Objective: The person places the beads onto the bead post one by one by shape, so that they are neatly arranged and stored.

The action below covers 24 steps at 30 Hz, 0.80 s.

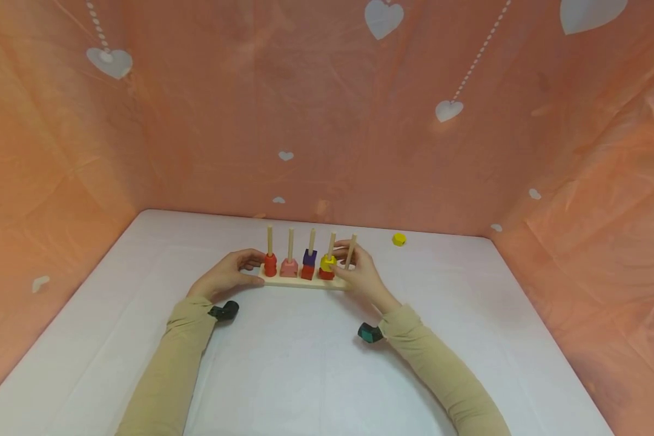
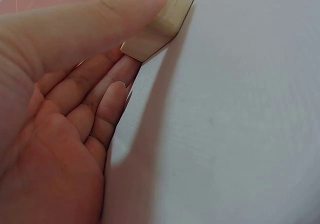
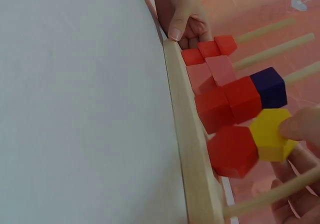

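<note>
A wooden peg board [image 1: 300,283] with upright pegs lies on the table. My left hand [image 1: 227,275] holds its left end, thumb on the front edge and fingers at the end and behind. On the fourth peg from the left, my right hand [image 1: 364,277] pinches a yellow block [image 3: 270,134] directly above a red hexagonal block [image 3: 234,151]. The third peg carries two red blocks [image 3: 220,106] under a purple block [image 3: 270,87]. Pink blocks [image 1: 289,267] fill the second peg's lower part, and red blocks [image 1: 270,265] the first's. The rightmost peg [image 1: 351,251] is bare.
Another yellow block [image 1: 399,240] lies near the table's back edge, to the right of the peg board. The white table [image 1: 283,363] is bordered by orange cloth [image 1: 327,121] with hearts at the back and sides.
</note>
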{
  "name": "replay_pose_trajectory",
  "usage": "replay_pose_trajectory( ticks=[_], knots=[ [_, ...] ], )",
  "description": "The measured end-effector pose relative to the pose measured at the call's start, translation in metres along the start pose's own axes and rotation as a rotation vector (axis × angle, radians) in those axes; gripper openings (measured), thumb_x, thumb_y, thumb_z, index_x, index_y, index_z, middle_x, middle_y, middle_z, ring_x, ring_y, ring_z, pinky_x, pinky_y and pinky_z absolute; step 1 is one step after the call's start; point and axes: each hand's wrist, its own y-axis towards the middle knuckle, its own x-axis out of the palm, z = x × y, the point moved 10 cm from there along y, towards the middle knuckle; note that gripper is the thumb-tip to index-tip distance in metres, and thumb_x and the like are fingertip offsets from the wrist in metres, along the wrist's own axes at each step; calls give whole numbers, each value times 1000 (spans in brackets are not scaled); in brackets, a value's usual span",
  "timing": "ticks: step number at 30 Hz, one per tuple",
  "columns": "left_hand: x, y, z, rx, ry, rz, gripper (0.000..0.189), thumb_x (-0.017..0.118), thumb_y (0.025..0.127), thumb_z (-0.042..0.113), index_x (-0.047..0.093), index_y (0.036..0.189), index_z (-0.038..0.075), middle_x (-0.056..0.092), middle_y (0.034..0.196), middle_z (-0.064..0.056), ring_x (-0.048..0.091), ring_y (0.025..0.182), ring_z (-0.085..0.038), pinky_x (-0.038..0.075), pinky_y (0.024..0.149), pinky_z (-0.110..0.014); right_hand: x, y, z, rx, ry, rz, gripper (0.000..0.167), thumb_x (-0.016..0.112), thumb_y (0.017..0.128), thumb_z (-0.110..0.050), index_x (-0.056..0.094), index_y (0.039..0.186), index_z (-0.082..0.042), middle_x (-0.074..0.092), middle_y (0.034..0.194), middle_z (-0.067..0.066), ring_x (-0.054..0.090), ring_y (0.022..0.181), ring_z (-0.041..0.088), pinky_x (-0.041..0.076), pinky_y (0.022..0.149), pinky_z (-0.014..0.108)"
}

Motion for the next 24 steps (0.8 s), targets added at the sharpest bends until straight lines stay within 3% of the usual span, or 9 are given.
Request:
replay_pose_trajectory(
  ticks=[6,12,17,24],
  knots=[
    [0,0,-2,-15,5,-1,64,82,76,17,52,131,6,53,128,-11,46,118,-30,36,102,-47,-14,-5,-4,-38,-25,-14,50,68,80,13,46,124,12,59,110,32,55,105,46,42,92,55],
    [-1,1,2,9,-1,-9,62,82,76,15,52,130,6,53,129,-12,46,117,-30,34,102,-47,-49,-5,26,-61,-121,65,55,74,79,6,47,127,7,60,114,26,55,108,40,43,91,53],
    [-1,1,4,9,-8,-8,60,82,76,14,53,128,6,53,128,-12,47,116,-30,35,101,-47,-87,-7,52,-12,-181,172,53,72,82,3,47,129,5,58,120,22,53,113,35,42,96,47],
    [0,-1,0,-34,-6,3,63,82,76,15,52,130,6,53,127,-11,46,116,-30,37,100,-45,-131,-17,89,103,-180,291,50,69,86,-1,47,130,4,54,126,20,49,119,32,38,99,43]
  ],
)
